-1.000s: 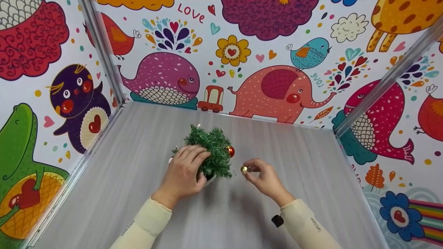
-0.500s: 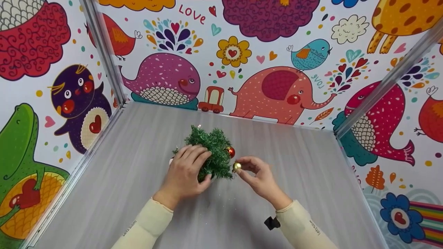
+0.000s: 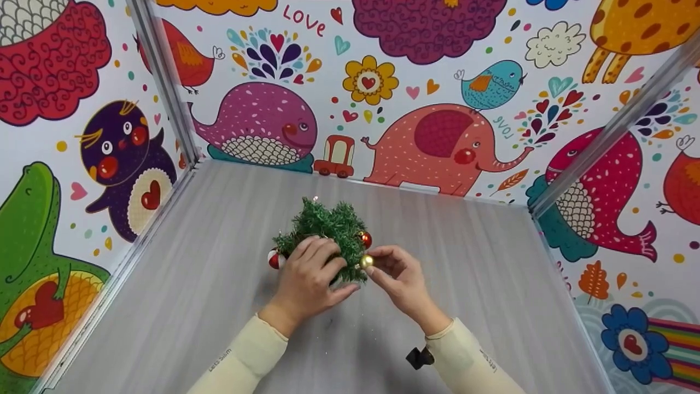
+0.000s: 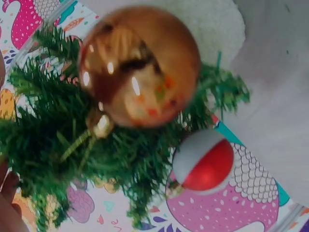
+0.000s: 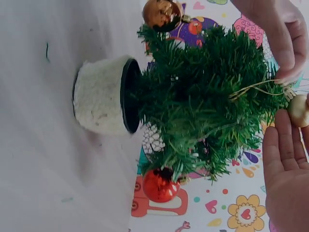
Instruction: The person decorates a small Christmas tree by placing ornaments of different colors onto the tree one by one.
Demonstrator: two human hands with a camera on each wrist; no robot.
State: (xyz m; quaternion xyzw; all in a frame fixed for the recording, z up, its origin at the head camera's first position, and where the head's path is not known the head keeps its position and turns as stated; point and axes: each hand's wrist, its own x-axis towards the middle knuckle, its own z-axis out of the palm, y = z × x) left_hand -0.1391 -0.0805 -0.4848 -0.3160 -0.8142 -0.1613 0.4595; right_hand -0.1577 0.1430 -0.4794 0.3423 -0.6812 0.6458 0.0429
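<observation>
A small green artificial Christmas tree (image 3: pixel 333 219) stands in a fuzzy white pot (image 5: pixel 102 99). My left hand (image 3: pixel 311 276) lies over its near left side, fingers curved onto the branches and thumb stretched to the right. At the tree's right side my right hand (image 3: pixel 402 284) pinches a gold Christmas ball (image 3: pixel 366 261) between thumb and fingertips. From the ball's cap a gold cord (image 5: pixel 256 86) runs across the branches, right by the left fingertips. A shiny red ball (image 3: pixel 363 239), a red-and-white ball (image 4: pixel 203 162) and a copper ball (image 4: pixel 140 67) hang on the tree.
The tree stands on a grey wood-grain table (image 3: pixel 481 262). Printed panels with cartoon animals (image 3: pixel 426 148) enclose the back and both sides, joined by metal corner posts (image 3: pixel 169 82). Small green scraps (image 5: pixel 47 52) lie on the tabletop.
My right hand has carried the gold ball leftward to the tree's branches. The left hand has shifted right across the tree, its thumb now extended, uncovering the red-and-white ball.
</observation>
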